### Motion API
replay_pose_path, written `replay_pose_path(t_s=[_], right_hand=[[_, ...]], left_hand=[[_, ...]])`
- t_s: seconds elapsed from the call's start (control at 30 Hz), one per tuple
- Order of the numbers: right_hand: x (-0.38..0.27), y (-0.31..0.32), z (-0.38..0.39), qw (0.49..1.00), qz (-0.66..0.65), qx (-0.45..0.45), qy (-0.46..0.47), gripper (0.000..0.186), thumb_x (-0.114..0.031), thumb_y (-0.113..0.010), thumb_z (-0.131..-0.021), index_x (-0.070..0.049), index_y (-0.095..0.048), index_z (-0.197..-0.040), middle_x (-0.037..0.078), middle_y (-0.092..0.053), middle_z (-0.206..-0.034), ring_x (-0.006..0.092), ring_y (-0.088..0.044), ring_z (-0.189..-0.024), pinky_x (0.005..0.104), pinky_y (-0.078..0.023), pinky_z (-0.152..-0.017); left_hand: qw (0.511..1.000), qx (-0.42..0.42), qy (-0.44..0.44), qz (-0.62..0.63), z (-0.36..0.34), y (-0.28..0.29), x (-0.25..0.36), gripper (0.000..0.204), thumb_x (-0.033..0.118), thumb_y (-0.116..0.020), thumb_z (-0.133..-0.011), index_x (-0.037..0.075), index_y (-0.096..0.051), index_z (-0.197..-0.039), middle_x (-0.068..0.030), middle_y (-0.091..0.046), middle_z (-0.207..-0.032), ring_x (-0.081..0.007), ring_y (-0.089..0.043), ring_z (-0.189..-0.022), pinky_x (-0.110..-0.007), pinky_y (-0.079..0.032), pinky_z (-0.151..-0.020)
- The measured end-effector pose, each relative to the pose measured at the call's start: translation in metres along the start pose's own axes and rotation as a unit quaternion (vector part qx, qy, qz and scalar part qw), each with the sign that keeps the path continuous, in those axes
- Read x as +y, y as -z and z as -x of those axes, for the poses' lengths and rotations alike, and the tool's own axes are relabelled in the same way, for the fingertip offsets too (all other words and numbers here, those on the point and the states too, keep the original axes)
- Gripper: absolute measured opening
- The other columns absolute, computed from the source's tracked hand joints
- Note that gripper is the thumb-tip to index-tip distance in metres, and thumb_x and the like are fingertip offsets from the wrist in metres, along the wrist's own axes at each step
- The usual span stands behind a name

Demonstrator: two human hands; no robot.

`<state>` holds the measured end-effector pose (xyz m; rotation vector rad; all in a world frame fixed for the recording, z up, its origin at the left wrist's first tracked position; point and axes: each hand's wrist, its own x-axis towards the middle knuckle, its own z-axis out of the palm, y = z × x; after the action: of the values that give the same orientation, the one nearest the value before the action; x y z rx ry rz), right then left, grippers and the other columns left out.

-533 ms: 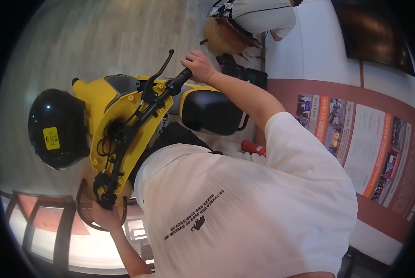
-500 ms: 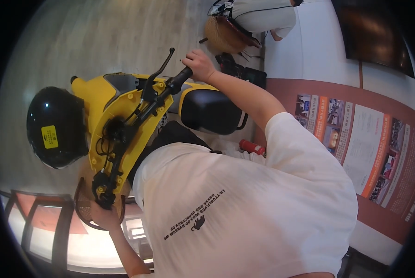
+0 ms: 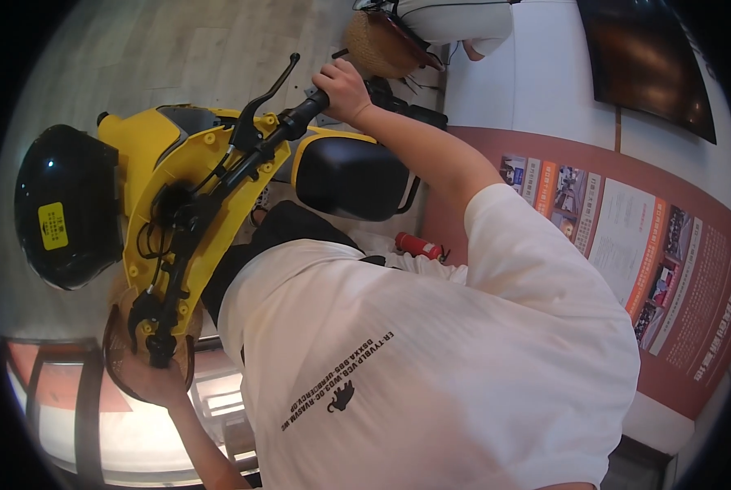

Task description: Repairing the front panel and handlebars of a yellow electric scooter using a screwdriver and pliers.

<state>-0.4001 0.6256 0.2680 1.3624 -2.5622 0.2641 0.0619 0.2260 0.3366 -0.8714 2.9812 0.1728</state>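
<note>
Right hand [image 3: 342,90] clenches the handlebar [image 3: 239,171] at upper centre, left hand [image 3: 153,382] its lower-left end: stiff, probably heavy, best held by both ends.

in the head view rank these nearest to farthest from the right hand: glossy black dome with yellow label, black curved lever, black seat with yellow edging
Across the head view, from the right hand:
1. Black curved lever, just left of the hand.
2. Black seat with yellow edging, below the hand.
3. Glossy black dome with yellow label, far left in the picture.
</note>
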Motion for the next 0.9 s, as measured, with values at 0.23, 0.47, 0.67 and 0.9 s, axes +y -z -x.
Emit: replay_pose_path(t_s=[0.23,0.47,0.67,0.9], right_hand=[[0.002,-0.001,0.001,1.0,0.002,0.014,0.008,0.025,-0.02,-0.074,-0.06,-0.013,-0.061,-0.08,0.006,-0.055,-0.08,0.0285,-0.053,-0.079,0.0372,-0.046,-0.072],[0.004,-0.007,0.002,0.999,0.014,0.039,0.023,0.019,-0.02,-0.071,-0.06,-0.015,-0.058,-0.074,0.004,-0.055,-0.074,0.0269,-0.055,-0.072,0.0372,-0.047,-0.067],[0.005,-0.007,0.004,0.999,0.006,0.039,0.014,0.021,-0.021,-0.072,-0.06,-0.013,-0.059,-0.075,0.005,-0.054,-0.076,0.0268,-0.054,-0.074,0.036,-0.046,-0.068],[0.003,-0.006,0.003,0.998,0.019,0.052,0.017,0.02,-0.023,-0.071,-0.059,-0.016,-0.056,-0.071,0.003,-0.054,-0.073,0.0259,-0.055,-0.071,0.0364,-0.047,-0.065]], left_hand=[[0.994,0.088,-0.061,0.0,-0.012,0.012,0.017,0.083,0.017,-0.081,-0.071,0.001,-0.045,-0.144,-0.0174,-0.053,-0.138,-0.0376,-0.048,-0.132,-0.053,-0.034,-0.115],[1.0,0.017,-0.007,0.005,0.001,-0.003,-0.001,0.063,0.015,-0.08,-0.075,0.005,-0.056,-0.132,-0.0148,-0.062,-0.129,-0.0353,-0.057,-0.122,-0.045,-0.045,-0.104],[0.999,-0.024,0.037,0.019,0.002,-0.002,0.004,0.053,0.009,-0.078,-0.073,0.002,-0.061,-0.123,-0.0157,-0.069,-0.115,-0.0361,-0.065,-0.107,-0.042,-0.05,-0.095],[0.999,-0.037,0.017,0.016,-0.006,0.009,0.015,0.05,0.011,-0.077,-0.076,0.002,-0.061,-0.123,-0.0151,-0.069,-0.117,-0.0345,-0.065,-0.109,-0.041,-0.05,-0.096]])
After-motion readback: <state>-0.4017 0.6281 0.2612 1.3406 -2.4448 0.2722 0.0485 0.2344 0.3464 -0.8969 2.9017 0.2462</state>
